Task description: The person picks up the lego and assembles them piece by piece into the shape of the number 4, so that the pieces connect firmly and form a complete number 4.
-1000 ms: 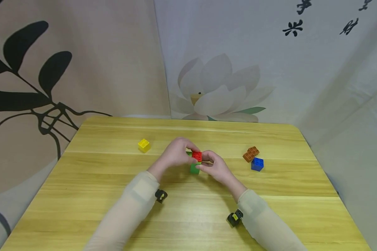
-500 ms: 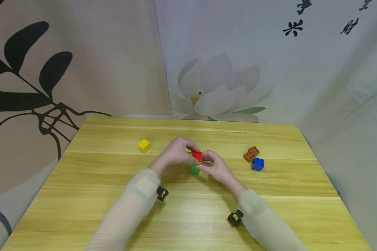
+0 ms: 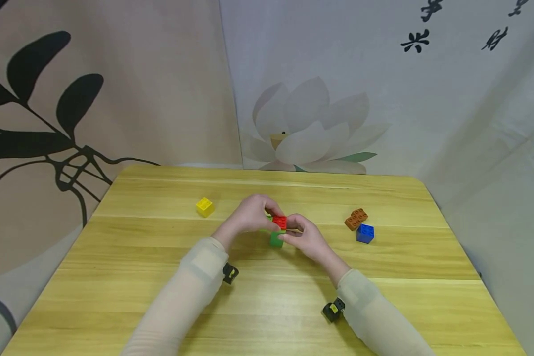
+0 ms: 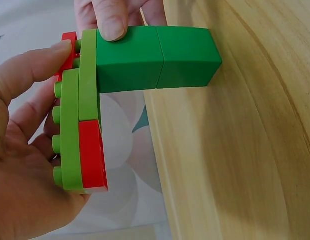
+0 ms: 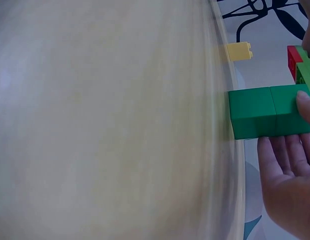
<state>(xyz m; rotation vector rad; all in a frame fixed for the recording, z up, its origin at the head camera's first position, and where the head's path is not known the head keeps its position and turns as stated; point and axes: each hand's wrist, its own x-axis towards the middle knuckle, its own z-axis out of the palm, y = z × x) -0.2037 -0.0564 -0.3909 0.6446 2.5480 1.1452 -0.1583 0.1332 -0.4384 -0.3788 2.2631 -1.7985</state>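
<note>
A stack of two dark green toy bricks (image 4: 129, 60) stands on the table, bearing overlapping light green plates (image 4: 70, 130). One red brick (image 3: 279, 222) sits on top; another red brick (image 4: 92, 155) is attached beneath the overhanging plate. My left hand (image 3: 251, 215) reaches over from the left and pinches the top red brick, its thumb (image 4: 47, 60) against it in the left wrist view. From the right, my right hand (image 3: 309, 237) grips the upper dark green brick between thumb and fingers, as the right wrist view shows. The left hand hides part of the plates in the head view.
On the wooden table (image 3: 267, 306), a yellow brick (image 3: 204, 207) lies to the left. At the right are brown bricks (image 3: 356, 219) beside a blue brick (image 3: 365, 234). A printed cloth (image 3: 320, 59) hangs behind the table's far edge.
</note>
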